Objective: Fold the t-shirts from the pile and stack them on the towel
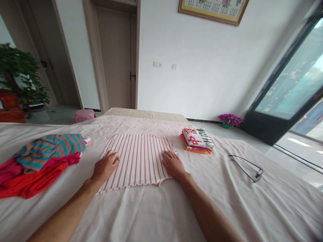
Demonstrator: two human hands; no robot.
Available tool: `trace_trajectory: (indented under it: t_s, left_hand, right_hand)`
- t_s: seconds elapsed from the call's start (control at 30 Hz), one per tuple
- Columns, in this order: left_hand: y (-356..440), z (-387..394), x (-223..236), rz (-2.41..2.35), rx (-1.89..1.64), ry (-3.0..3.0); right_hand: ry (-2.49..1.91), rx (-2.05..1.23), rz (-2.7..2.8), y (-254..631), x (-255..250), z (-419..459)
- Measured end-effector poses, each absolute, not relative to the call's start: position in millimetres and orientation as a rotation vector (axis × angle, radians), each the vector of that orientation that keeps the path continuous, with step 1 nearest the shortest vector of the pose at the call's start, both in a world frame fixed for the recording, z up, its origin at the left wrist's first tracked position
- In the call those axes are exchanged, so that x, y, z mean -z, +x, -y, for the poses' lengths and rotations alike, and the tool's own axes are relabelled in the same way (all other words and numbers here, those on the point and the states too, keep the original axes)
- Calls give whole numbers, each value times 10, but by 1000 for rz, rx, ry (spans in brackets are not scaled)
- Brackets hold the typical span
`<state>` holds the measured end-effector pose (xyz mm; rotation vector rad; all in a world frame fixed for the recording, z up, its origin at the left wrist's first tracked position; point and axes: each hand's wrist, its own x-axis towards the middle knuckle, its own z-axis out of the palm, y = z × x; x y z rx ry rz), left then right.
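Note:
A white sleeveless top with red stripes (138, 161) lies flat in front of me, its neckline toward the right. My left hand (107, 164) rests on the top's left side with the fingers curled in; no cloth shows bunched in them. Over at the neckline end, my right hand (173, 164) lies flat on the fabric, fingers stretched out. Just beyond that hand, to the right, sits a stack of folded clothes (196, 139) with a white printed piece uppermost. Left of my left hand is a loose heap of clothes (50, 151), striped blue-brown over pink and red.
A pale, wrinkled sheet (136, 211) covers the surface under the clothes. Eyeglasses (248, 169) lie on it at the right. Beyond the far edge stand a pink stool (85, 115) and a pot of purple flowers (230, 120). A leafy plant (21, 74) is at the left.

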<state>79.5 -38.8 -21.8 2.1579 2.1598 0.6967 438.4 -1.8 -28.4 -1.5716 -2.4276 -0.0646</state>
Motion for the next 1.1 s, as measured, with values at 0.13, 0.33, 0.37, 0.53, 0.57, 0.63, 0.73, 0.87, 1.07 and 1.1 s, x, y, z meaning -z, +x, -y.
trace_trajectory:
  t_s: [0.13, 0.33, 0.37, 0.53, 0.57, 0.63, 0.73, 0.87, 1.07, 1.1]
  left_hand:
    - [822, 400, 206, -2193, -688, 2164]
    - [818, 403, 185, -2216, -697, 2137]
    - [817, 402, 182, -2220, -692, 2130]
    - [809, 396, 197, -2182, -715, 2126]
    - [806, 393, 205, -2172, -726, 2124]
    - [802, 389, 218, -2159, -743, 2111]
    - [796, 385, 228, -2145, -752, 2091]
    - [790, 379, 234, -2144, -773, 2095]
    - [783, 374, 240, -2177, -736, 2111]
    - [783, 375, 241, -2178, -725, 2113]
  right_hand:
    - [-1567, 66, 2419, 4383, 282, 26]
    - [-1563, 64, 2424, 4380, 259, 44]
    - [-1562, 66, 2425, 4380, 258, 43]
    - [-1568, 56, 2420, 4390, 296, 18]
    - [-1570, 56, 2417, 4393, 307, 12]
    - [-1566, 60, 2414, 4397, 322, 5]
    - [-1560, 61, 2414, 4396, 315, 9]
    - [-1569, 43, 2427, 4388, 283, 22]
    - [-1559, 50, 2422, 4391, 293, 15]
    - [-1561, 53, 2419, 4391, 298, 13]
